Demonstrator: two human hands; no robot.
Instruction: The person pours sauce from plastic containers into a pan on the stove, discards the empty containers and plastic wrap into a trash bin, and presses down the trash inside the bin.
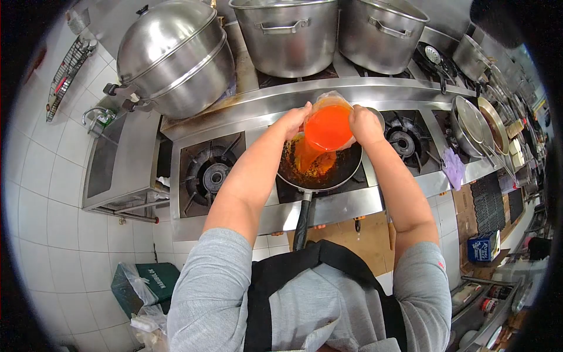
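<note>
Between my two hands is a clear plastic container (328, 126) of bright orange-red liquid, tipped over a frying pan. My left hand (297, 121) grips its left side, and my right hand (366, 125) is closed on the right side. A stream of the liquid (306, 157) runs from the lower lip into the frying pan (350, 171). Dark bits and an oily orange layer cover the pan's bottom. The pan sits on a stove burner, with its black handle (302, 222) pointing toward my body. The fingertips behind the container are partly hidden.
Large steel pots (287, 41) and a domed steamer (173, 58) stand behind the stove (264, 220). Bare burners (216, 176) flank the pan. A purple cloth (453, 168) hangs at the right front edge, near strainers and pans (469, 123). A green bin (155, 281) stands lower left.
</note>
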